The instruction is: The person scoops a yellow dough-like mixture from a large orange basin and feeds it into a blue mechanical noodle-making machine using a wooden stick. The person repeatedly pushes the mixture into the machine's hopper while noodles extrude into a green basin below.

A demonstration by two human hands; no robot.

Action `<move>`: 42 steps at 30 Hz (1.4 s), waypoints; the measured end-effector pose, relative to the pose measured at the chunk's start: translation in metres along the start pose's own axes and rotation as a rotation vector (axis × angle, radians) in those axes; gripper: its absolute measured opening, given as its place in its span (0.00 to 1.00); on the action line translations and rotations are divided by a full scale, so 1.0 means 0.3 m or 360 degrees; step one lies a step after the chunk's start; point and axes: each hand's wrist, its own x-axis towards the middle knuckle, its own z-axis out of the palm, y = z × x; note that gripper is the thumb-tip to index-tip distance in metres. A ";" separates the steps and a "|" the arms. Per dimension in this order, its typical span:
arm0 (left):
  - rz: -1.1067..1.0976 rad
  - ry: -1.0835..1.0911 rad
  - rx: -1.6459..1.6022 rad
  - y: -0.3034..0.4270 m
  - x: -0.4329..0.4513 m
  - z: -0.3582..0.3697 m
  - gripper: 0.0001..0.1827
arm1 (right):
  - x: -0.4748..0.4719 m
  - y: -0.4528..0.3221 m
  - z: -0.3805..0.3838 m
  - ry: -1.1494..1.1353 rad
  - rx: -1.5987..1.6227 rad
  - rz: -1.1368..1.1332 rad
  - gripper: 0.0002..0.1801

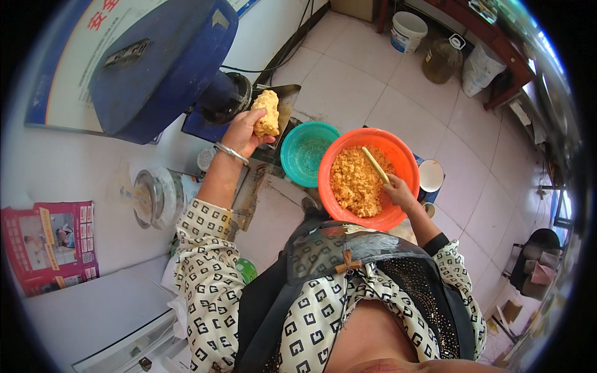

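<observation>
My left hand (247, 129) is closed around a lump of yellow crumbly dough-like mash (267, 113), held beside the dark round mouth of a blue machine (158, 65). In my right hand (399, 190) is a light-coloured stick or handle (375, 164), whose far part lies over the orange crumbly mash (357, 186) inside a red-orange plastic basin (327, 205). A green plastic basin (310, 154) stands against the left side of that basin, with some residue on its inside. Below the machine's mouth is a metal chute or tray (288, 95), partly hidden by the lump.
A white bowl or cup (431, 175) stands right of the orange basin. Farther off on the tiled floor are a white bucket (409, 31), a jug of dark liquid (442, 60) and a white sack (482, 69). A cable (252, 71) runs behind the machine. A black chair (536, 261) stands at right.
</observation>
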 end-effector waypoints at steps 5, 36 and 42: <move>0.0364 0.0407 0.1168 -0.013 0.065 0.003 0.25 | 0.027 -0.159 -0.030 -0.0027 -0.0187 -0.0329 0.21; 0.1613 0.1452 0.2687 -0.259 0.101 0.130 0.25 | 0.133 -1.046 0.266 -0.0161 -0.2298 -0.1667 0.34; 0.1433 0.1522 0.2838 -0.242 0.105 0.132 0.23 | 0.120 -1.115 0.260 -0.0196 -0.2292 -0.1667 0.31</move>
